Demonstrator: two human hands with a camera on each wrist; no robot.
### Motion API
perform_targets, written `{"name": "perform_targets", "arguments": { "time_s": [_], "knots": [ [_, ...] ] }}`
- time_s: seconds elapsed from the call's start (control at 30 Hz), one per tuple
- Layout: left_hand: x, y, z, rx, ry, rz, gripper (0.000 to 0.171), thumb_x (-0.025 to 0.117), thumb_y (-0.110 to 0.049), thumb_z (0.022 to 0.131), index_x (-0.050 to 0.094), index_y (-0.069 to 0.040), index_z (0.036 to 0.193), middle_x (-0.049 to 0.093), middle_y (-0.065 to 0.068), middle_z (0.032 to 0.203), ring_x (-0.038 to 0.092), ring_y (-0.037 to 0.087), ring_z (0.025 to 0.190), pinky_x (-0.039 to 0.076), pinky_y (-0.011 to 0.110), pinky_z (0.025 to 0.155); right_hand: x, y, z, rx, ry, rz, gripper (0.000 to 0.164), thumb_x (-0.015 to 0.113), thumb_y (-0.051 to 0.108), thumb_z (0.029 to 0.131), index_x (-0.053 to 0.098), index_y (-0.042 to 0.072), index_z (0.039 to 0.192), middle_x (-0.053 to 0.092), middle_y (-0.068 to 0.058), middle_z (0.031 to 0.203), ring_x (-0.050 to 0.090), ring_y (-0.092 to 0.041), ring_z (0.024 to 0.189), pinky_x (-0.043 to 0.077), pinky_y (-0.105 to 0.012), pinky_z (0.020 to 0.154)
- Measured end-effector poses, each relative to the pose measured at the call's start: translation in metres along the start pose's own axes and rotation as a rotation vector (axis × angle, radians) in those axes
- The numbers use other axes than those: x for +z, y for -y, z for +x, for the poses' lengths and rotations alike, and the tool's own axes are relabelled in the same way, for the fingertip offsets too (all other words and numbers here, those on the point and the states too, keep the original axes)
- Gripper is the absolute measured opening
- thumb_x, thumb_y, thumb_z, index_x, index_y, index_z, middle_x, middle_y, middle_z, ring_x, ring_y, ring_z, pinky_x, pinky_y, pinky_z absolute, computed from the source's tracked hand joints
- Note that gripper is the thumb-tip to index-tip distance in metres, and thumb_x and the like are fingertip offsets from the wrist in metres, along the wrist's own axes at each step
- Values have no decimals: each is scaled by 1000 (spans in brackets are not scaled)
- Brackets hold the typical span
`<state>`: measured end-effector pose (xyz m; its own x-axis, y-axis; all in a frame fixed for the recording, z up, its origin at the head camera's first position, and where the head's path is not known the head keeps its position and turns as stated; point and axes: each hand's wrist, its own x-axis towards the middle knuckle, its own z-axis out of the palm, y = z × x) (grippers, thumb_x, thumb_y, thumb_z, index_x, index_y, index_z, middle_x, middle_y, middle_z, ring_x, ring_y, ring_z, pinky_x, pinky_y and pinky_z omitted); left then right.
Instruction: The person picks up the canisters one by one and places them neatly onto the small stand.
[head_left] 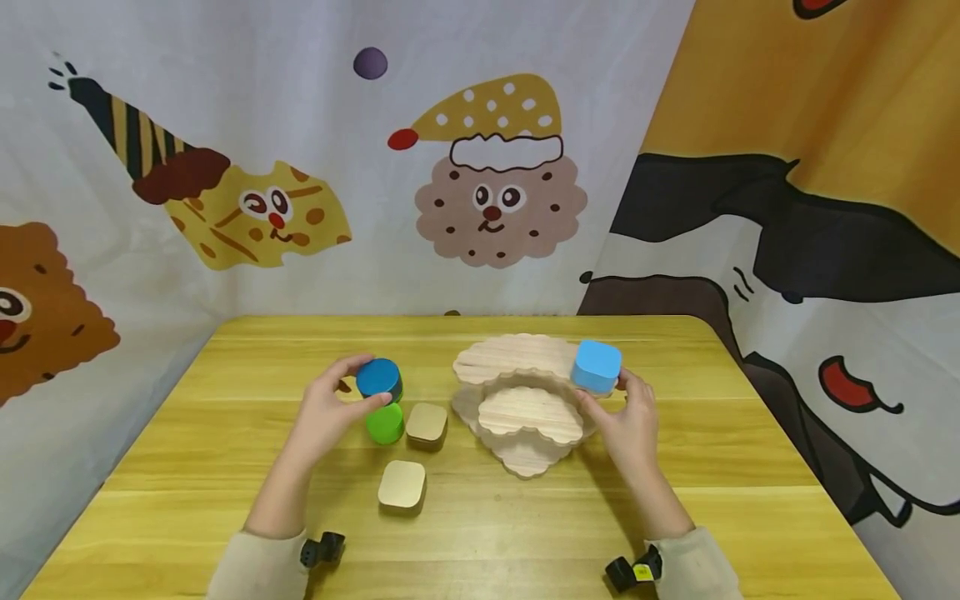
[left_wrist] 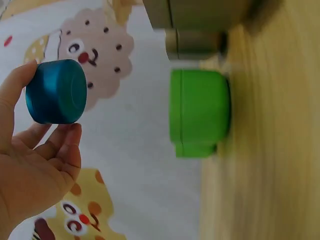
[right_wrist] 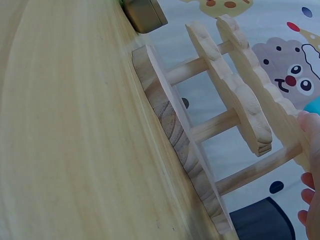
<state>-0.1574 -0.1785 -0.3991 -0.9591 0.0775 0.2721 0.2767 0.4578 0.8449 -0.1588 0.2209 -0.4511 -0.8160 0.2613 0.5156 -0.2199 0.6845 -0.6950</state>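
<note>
My left hand [head_left: 330, 403] pinches a dark blue round tin [head_left: 379, 379] between thumb and fingers. In the left wrist view the blue tin [left_wrist: 56, 92] is lifted off the table, level with the upper air beside green tins [left_wrist: 200, 106]. My right hand [head_left: 628, 414] holds a light blue rounded-square tin [head_left: 597, 367] at the right end of the top tier of a wooden cloud-edged stand [head_left: 517, 357]. Only a sliver of that tin shows in the right wrist view. I cannot tell whether it touches the tier.
Below the dark blue tin stands a green round tin [head_left: 386, 424], with another green edge behind. Two gold rounded-square tins [head_left: 427, 423] [head_left: 402, 485] sit left of the stand. The stand's tiers join by wooden dowels [right_wrist: 257, 170]. A printed curtain [head_left: 300, 83] hangs behind the wooden table [head_left: 525, 542].
</note>
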Motion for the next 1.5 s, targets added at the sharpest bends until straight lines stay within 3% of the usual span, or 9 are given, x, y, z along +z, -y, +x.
{"name": "perform_targets", "arguments": {
  "time_s": [0.5,0.73,0.93,1.23,1.5],
  "knots": [
    [34,-45,2,39,59,-70,59,84,-20,75,59,-8,128,59,7,114,48,24,101,40,46,80,0,1,-2,9,14,-14,68,86,26,72,54,-9,121,57,-19,104,48,-31,98,36,-42,76],
    [57,-55,6,91,84,-116,57,84,-20,75,60,-8,126,60,4,116,49,20,104,38,40,83,0,0,-2,14,12,-9,69,86,25,71,54,-9,121,57,-20,105,48,-32,99,37,-43,77],
    [73,-68,13,141,102,-152,59,84,-19,74,60,-6,127,60,2,117,50,19,104,40,45,84,0,-1,-1,-1,-3,-1,67,87,22,71,55,-9,120,57,-20,104,48,-32,98,36,-42,77],
    [96,-82,24,158,127,-158,58,83,-20,76,60,-7,127,60,0,117,50,16,103,43,46,85,1,-1,0,-9,-5,0,66,87,22,70,55,-8,119,57,-19,103,48,-31,98,36,-42,78],
    [116,-93,35,166,138,-156,59,84,-22,75,60,-8,128,61,-2,115,50,14,103,43,39,83,1,-1,0,-2,-1,7,66,87,22,70,55,-8,120,57,-19,103,48,-31,98,36,-42,78]
  ]
}}
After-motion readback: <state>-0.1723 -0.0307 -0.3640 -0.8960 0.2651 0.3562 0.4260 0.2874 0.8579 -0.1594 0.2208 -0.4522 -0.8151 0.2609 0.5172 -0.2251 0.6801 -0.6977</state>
